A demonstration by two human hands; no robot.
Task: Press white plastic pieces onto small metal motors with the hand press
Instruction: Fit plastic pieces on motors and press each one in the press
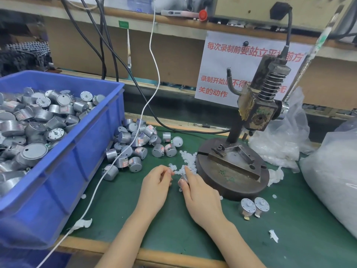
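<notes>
motor [183,179] held in right hand [201,198] grip, left hand [156,187] grip curled, contents unclear

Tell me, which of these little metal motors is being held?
The motor gripped in the right hand, beside the press base. All others lie loose: in the blue bin, heaped on the mat, or paired before the base.

You work under even, diffuse light from above. The hand press [231,182] casts only a soft, shallow shadow on the green mat [193,238]. Pale glare sits on the motors [38,117] in the blue bin [63,176] and on the plastic bags [332,180]. The wide lens bows the shelf [173,21] and the bin walls. The edges look soft, while the centre is fairly sharp.
</notes>
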